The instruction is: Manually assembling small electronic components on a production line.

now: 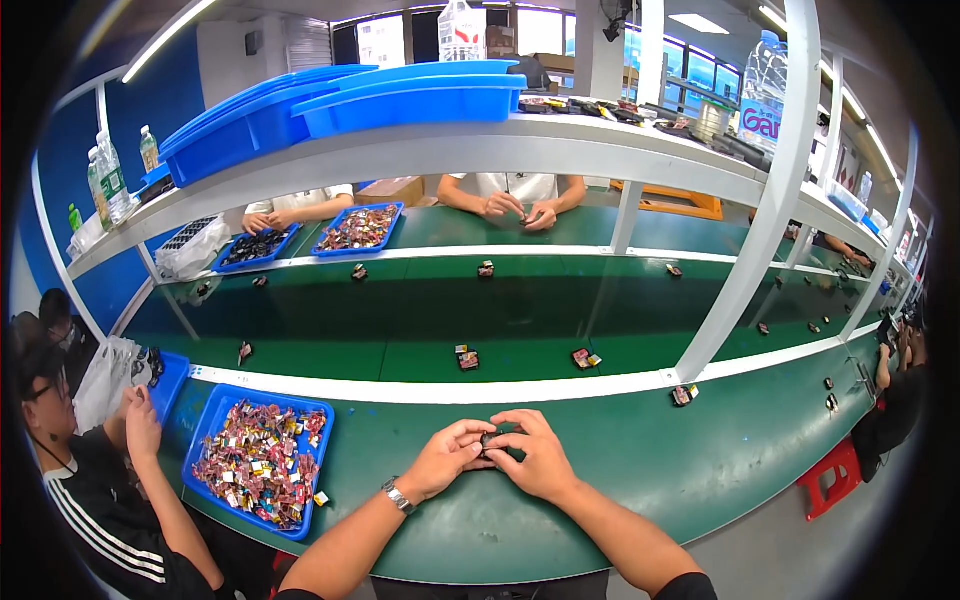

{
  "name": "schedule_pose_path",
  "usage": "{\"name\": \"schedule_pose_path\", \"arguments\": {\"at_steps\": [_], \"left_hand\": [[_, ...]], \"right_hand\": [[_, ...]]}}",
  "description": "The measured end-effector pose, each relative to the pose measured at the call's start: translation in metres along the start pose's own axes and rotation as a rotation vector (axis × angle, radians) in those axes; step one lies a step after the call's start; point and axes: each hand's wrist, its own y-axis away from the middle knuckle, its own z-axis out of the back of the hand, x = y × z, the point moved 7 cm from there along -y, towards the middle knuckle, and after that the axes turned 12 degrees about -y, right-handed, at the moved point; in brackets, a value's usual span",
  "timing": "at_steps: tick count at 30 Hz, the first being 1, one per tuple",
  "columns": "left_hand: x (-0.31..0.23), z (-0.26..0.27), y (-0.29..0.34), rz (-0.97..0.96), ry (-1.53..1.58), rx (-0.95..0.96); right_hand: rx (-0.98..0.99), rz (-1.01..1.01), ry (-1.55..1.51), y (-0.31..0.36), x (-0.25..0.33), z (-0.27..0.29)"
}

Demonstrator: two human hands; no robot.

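Over the green worktop point(640, 450), my left hand point(445, 462) and my right hand point(537, 458) meet in front of me. Pinched between their fingertips is a small black part point(490, 441), mostly hidden by the fingers. A metal-banded watch sits on my left wrist. To the left of my hands stands a blue tray point(328, 425) heaped with small pink, white and yellow wired pieces point(255, 465). One piece lies over its right rim. A small black-and-pink assembly point(684, 395) rests on the worktop to the right, by the white post.
Beyond a white rail point(430, 393), small assemblies point(468, 357) lie spaced along a green belt point(420, 320). A white shelf with blue bins point(410, 100) spans above. Co-workers sit at left, opposite and far right. A red stool point(832, 480) stands at right.
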Motion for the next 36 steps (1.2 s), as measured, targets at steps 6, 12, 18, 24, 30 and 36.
{"name": "schedule_pose_path", "arguments": {"at_steps": [6, 12, 18, 24, 30, 36], "left_hand": [[0.001, 0.000, -0.001, -0.020, 0.053, 0.019], [0.003, 0.002, -0.001, -0.015, 0.096, 0.006], [0.002, 0.000, 0.001, -0.048, 0.091, -0.042], [-0.001, 0.002, -0.001, -0.093, 0.103, -0.045], [-0.005, -0.002, 0.001, -0.110, 0.136, -0.031], [-0.003, 0.002, -0.001, -0.099, 0.187, -0.031]], "right_hand": [[0.010, -0.008, -0.041, 0.000, 0.001, 0.001], [-0.008, -0.023, -0.028, 0.000, 0.000, -0.002], [-0.055, 0.022, -0.058, 0.001, 0.008, -0.003], [-0.081, 0.134, 0.050, 0.000, 0.019, 0.000], [-0.098, 0.146, 0.024, 0.002, 0.017, 0.002], [-0.098, 0.126, -0.037, 0.000, 0.010, -0.001]]}}
